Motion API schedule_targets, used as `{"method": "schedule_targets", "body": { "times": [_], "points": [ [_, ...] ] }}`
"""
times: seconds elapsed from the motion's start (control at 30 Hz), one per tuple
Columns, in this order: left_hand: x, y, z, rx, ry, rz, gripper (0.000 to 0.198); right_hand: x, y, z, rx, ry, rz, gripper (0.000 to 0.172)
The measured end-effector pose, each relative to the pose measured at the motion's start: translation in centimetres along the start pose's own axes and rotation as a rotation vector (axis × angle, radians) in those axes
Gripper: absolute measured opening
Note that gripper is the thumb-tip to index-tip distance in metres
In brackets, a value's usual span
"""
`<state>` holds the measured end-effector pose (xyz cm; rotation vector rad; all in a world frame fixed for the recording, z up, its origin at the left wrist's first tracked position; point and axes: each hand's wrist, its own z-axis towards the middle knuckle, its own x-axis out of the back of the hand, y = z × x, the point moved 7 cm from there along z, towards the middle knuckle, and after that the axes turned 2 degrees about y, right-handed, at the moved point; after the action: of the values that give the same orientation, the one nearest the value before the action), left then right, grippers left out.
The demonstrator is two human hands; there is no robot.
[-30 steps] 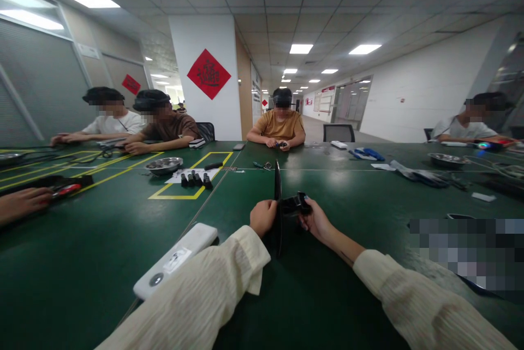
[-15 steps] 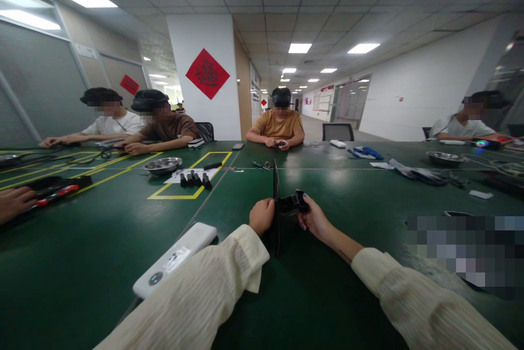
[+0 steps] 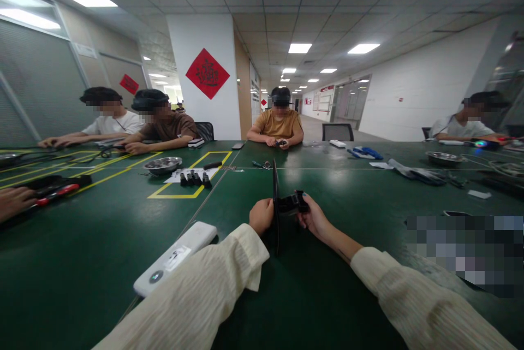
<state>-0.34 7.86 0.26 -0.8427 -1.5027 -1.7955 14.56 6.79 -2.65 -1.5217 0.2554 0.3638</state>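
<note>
A thin black panel (image 3: 277,235) stands on edge before me, seen almost edge-on, above the green table (image 3: 323,284). My left hand (image 3: 261,217) is closed on its left side, and the fingertips are partly hidden. From the panel's right side juts a black bracket-like part (image 3: 289,205). My right hand (image 3: 316,219) pinches the outer end of that part between thumb and fingers. Whether the part is fixed to the panel or only touches it, I cannot tell.
A white power bank-like device (image 3: 176,260) lies beside my left forearm. Further off are several small black parts (image 3: 196,179) on paper and a metal bowl (image 3: 162,165). A co-worker's hand (image 3: 16,202) rests at the far left. Another person (image 3: 278,126) sits opposite.
</note>
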Motion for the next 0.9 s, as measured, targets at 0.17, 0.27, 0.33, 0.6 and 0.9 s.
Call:
{"method": "schedule_targets", "body": {
  "times": [0.17,0.27,0.33,0.6,0.9],
  "points": [
    [-0.07,0.0,0.04,0.005,-0.005,0.018,0.033,0.04,0.07,0.02,0.004,-0.007,0.0,0.044],
    [-0.21,0.03,0.08,-0.008,-0.011,0.058,0.032,0.15,0.16,0.08,0.008,-0.001,0.006,0.043],
    [-0.29,0.03,0.12,-0.02,-0.009,0.074,0.031,0.19,0.21,0.12,0.007,0.0,0.003,0.042],
    [-0.3,0.09,0.22,-0.026,-0.019,0.074,0.034,0.25,0.35,0.27,0.005,-0.001,0.001,0.038],
    [-0.29,0.24,0.18,-0.057,-0.007,0.109,0.032,0.08,0.24,0.19,0.007,-0.024,0.004,0.031]
  ]
}}
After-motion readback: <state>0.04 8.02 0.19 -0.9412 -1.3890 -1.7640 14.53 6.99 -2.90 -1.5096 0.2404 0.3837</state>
